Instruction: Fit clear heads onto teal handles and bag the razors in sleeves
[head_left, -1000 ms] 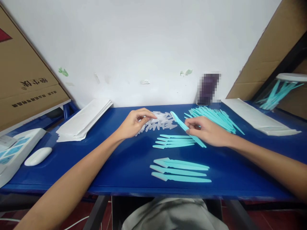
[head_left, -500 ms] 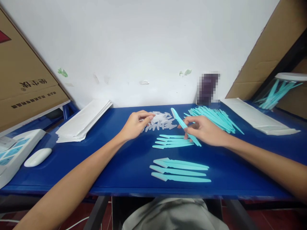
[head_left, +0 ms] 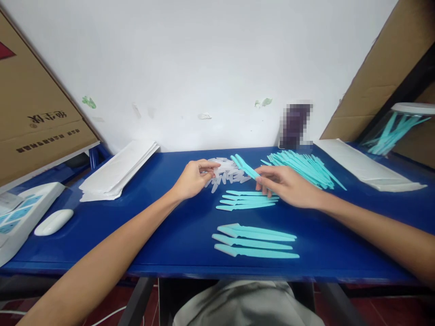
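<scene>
Over the left side of a pile of frosted clear blade caps [head_left: 233, 173], my left hand [head_left: 192, 180] has its thumb and fingers drawn together. Whatever is between those fingertips is too small to make out. My right hand [head_left: 283, 184] is closed on turquoise eyebrow razors [head_left: 247, 168], two by the look of their ends, which point up and left toward the caps. Below it lie several turquoise razors [head_left: 249, 199] in a row, heads to the left. Closer to the table's front edge rests another group of razors [head_left: 258, 242], pointing the same way.
A large heap of turquoise razors [head_left: 302, 170] lies behind my right hand. White sleeves [head_left: 117, 172] are stacked at left, with more white sheets [head_left: 370, 165] at right. A white mouse-shaped object [head_left: 53, 222], a clear tub [head_left: 396, 131] and cardboard boxes [head_left: 41, 99] flank the blue table [head_left: 163, 240].
The razors in my right hand have shifted left and turned, their lower ends now hidden in the palm. My left hand has barely moved; a cap below its fingertips now shows.
</scene>
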